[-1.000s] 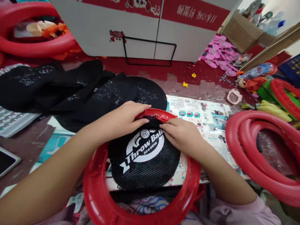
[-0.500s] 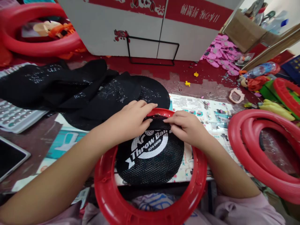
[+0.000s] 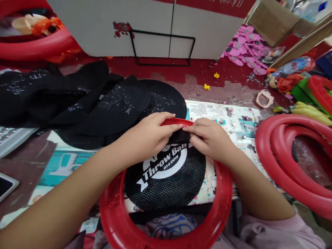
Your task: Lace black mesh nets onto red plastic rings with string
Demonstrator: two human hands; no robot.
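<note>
A red plastic ring (image 3: 220,211) lies in front of me, its near part over the table edge. Inside it sits a round black mesh net (image 3: 166,183) printed with a white "Throw Ball" logo. My left hand (image 3: 147,138) and my right hand (image 3: 210,138) meet at the ring's far rim. Both have their fingers pinched on the net's top edge, pressing it against the rim. The fingertips nearly touch each other.
A heap of black mesh nets (image 3: 77,100) lies at the left. Stacked red rings (image 3: 287,162) sit at the right, another red ring (image 3: 33,48) at the far left. A printed sheet (image 3: 233,117) covers the table. Pink parts (image 3: 246,55), a white box (image 3: 155,31) and a phone (image 3: 6,185) lie around.
The hands have drawn closer together at the far rim, and the net's top edge has been pulled up against the ring. The view has shifted slightly downward.
</note>
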